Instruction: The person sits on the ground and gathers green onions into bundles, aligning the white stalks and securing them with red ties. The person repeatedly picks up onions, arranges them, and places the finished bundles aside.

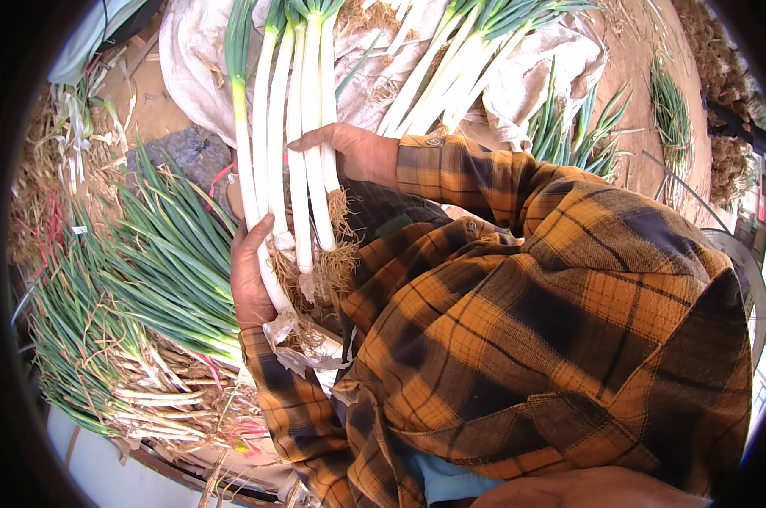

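Several large green onions (303,114) with long white stalks, green tops and hairy roots stand in a bundle before me. My right hand (357,149) grips them, its thumb across the front of the white stalks and its other fingers hidden behind. Lower down, my left hand (252,273) is closed around the outermost onion stalk (268,273) near its root end, thumb lying along it. A loose, papery outer skin (294,355) hangs below that root. The matted roots (338,260) of the bundle hang close to my plaid shirt.
More white-stalked onions (433,76) lie on a pale woven sack (195,70). Piles of unpeeled green onions (173,254), some with red ties, lie at left. Another bunch (576,136) is behind my right arm, and one more (670,108) stands on the dirt ground (637,76).
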`<state>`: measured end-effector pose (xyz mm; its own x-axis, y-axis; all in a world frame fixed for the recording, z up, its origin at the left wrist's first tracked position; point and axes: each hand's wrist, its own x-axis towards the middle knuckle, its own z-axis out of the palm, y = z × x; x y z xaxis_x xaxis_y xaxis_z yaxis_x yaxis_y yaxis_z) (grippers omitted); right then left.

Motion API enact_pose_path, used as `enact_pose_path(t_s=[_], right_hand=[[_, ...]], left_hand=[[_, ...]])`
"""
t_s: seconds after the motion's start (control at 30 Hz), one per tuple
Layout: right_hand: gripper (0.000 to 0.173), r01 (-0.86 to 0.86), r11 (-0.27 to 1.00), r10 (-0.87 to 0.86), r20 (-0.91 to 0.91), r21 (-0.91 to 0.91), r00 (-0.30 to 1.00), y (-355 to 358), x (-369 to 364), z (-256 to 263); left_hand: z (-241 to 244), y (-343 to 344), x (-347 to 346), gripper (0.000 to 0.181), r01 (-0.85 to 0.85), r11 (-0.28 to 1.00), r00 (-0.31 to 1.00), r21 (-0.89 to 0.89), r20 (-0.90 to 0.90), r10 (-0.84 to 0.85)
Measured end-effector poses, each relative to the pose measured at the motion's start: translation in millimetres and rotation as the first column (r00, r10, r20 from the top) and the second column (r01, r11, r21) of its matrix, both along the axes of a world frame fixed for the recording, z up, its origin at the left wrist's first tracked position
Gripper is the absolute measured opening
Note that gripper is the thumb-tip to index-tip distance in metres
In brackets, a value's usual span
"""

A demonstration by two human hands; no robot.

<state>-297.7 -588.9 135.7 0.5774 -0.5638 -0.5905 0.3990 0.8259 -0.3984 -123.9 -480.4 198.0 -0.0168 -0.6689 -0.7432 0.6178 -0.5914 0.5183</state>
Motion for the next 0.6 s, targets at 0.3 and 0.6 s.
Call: enact_pose_path(t_s=[0.3,0.6], right_hand=[[0.040,0.053,0.979,-0.102,0.245,0.198,0.964,-23,0,-29],[0.037,0.034,0.990,-0.058,0.181,0.134,0.982,-20,-1,-43]], left_hand=[[15,28,-22,0.057,0.092,0.990,0.987,0.106,0.124,-0.105],[1,22,-13,0.046,0.261,0.963,0.898,0.063,0.349,-0.267]])
